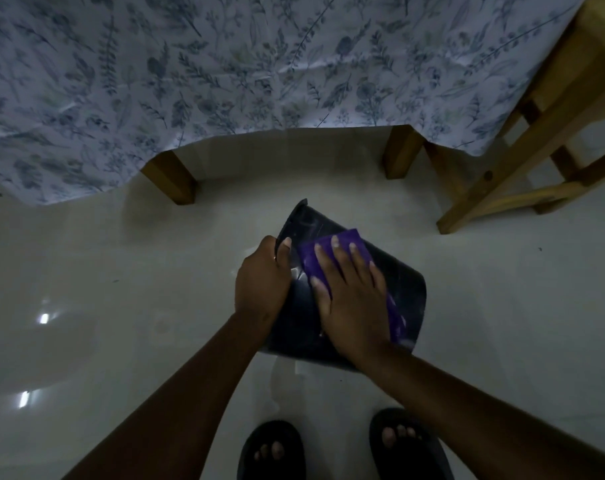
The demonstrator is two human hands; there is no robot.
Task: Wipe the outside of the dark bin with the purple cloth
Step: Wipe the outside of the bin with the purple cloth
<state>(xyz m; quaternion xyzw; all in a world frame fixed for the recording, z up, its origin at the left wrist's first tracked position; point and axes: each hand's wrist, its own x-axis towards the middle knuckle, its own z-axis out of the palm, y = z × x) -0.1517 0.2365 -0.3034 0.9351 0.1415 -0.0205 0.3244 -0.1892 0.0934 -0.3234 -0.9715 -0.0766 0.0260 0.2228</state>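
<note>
Bin point(394, 292): dark, tipped over on the pale floor point(121, 271), centre of view, its rim toward 11 o'clock and its base toward 5 o'clock.
Left hand point(261, 282): at the bin's 9 o'clock side, fingers curled round the rim, thumb on the outer wall.
Cloth point(332, 247): purple, spread on the bin's upper side, running from 12 o'clock down to 4 o'clock.
Right hand point(349, 299): flat on the cloth, fingers spread and extended, pressing it to the bin, pointing to 11 o'clock.
Sandals point(408, 448): dark, on both feet, at 6 o'clock.
Tablecloth point(225, 64): leaf print, hanging across 12 o'clock.
Stool point(536, 140): wooden, at 2 o'clock.
</note>
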